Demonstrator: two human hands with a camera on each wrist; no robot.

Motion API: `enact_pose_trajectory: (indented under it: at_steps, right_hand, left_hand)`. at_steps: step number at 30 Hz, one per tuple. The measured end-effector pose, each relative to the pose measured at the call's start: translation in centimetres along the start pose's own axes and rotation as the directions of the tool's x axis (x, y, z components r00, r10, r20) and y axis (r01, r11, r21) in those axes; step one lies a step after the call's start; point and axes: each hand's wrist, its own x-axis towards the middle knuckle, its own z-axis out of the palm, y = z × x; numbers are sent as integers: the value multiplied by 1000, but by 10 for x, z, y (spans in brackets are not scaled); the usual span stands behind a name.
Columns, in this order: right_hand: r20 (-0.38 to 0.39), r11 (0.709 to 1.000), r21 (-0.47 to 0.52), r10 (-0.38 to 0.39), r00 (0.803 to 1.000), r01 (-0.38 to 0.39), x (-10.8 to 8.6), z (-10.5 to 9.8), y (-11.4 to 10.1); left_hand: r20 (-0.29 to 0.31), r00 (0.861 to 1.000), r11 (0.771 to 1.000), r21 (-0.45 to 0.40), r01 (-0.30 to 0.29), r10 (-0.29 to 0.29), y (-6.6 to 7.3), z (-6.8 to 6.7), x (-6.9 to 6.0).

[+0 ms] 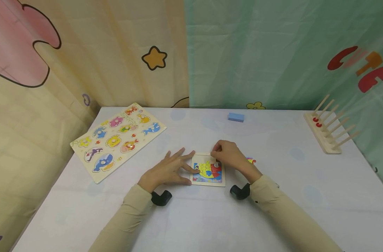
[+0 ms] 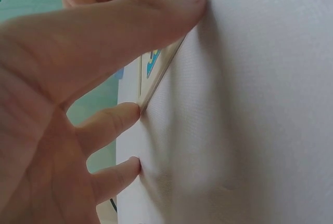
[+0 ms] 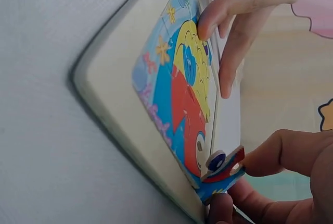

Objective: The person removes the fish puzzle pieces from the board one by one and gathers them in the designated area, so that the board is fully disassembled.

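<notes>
A: Grip status, pls?

B: Right hand (RH): thumb and finger pinch a small, flat, red-and-blue jigsaw pc. w/ a dark round eye, tilted at the far-right part of the flat pale wooden tray. Left hand (LH): fingers spread apart, nothing clamped; one fingertip rests on the yellow-and-red fish puzzle in the tray.

A: Tray pos.?

B: Betw. both hands, on the white-covered table. Far strip inside is bare wood.

A: Procedure for seating, approx.?

B: Step looks like fitting the pc. by the fish's head. 1) Hold LH pressure light but const., so fitted pcs. don't lift. 2) Match eye tab to the pale notch in the red head; chk. orientation 1st. 3) Level the pc., lower vert., then press flat. Don't force; a tilted tab may jam or pop its neighbours.

A: Other pcs.?

B: 1 multicoloured pc., partly hidden, beside the right wrist. Leave until this one's flush.
</notes>
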Motion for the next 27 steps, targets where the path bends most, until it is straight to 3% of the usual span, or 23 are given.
enact_pose_trajectory:
  at_steps: [8,17,27]
  right_hand:
    - [-32,995,-34,-90,995,89,-1,0,6]
    - [-63,978,-39,-206,976,204,-10,0,7]
    - [-42,966,-19,-258,965,258,-18,-4,16]
  left_hand:
    - [0,1000,1000,1,5,-5,0,0,0]
    - [-2,1000,1000,10,12,-12,-1,1,1]
    - [3,1000,1000,15,8,-8,-1,1,2]
